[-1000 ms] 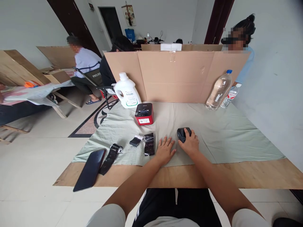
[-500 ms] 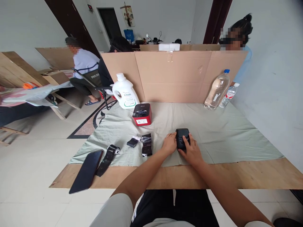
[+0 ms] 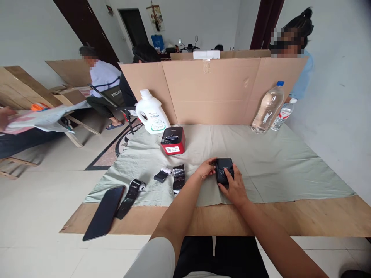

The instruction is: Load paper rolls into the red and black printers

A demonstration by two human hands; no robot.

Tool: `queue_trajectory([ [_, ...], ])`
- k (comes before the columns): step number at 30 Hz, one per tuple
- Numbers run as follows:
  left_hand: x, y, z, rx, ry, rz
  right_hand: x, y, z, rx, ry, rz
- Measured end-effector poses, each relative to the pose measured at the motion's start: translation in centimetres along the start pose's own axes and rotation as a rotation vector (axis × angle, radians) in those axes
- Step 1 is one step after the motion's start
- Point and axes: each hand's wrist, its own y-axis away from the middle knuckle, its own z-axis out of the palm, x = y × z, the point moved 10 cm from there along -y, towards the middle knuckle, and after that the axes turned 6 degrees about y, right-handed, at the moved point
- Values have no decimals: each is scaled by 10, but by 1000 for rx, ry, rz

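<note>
A small black boxy device (image 3: 224,163), which looks like a portable printer, lies on the cloth in front of me. My right hand (image 3: 236,187) grips its right and near sides, with a finger resting on its top. On the other side, my left hand (image 3: 206,168) holds the left edge, its index finger at the far left corner. To the left lie a strip of black-wrapped paper roll (image 3: 179,178), a small white-and-black roll (image 3: 162,175) and a partly unwound black roll (image 3: 131,197). A red-and-black printer (image 3: 173,141) stands behind them.
A dark phone (image 3: 104,213) lies at the table's front left. A white jug (image 3: 152,114) stands at the back left; a large clear bottle (image 3: 268,110) and a small water bottle (image 3: 283,116) are at the back right. A cardboard screen (image 3: 208,94) closes the far side. People sit beyond.
My left hand has shifted from lying along the device's left side to holding its edge, fingers more curled. The right hand stays on the device. The view has shifted slightly.
</note>
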Motion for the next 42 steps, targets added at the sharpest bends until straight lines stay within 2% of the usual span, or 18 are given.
queue_trajectory([
  [8, -2, -3, -4, 65, -81, -68, -2, -2, -1, 23, 22, 14],
  [12, 3, -1, -2, 115, -110, -58, -1, -3, -3, 30, 28, 33],
  [23, 2, 3, 0, 157, -116, -110, 3, -3, -5, 35, 62, 79],
  [28, 5, 9, 0, 154, -102, -70, 2, -8, -11, 61, 69, 45],
  [32, 6, 13, 0, 147, -94, -8, 10, -28, -11, 30, 6, 17],
  [34, 10, 18, -3, 200, -173, 54, 16, -37, -8, 12, -87, -2],
  [35, 16, 22, -7, 261, -247, 109, 20, -40, -5, 8, -149, -9],
  [37, 36, 34, -11, 395, -448, 266, 30, -42, 2, 18, -288, -6],
  [38, 48, 40, -7, 429, -565, 355, 37, -40, 6, 32, -355, 13],
  [40, 68, 45, 16, 379, -811, 503, 54, -35, 13, 83, -475, 96],
  [42, 77, 39, 44, 251, -1042, 547, 71, -27, 21, 132, -565, 203],
])
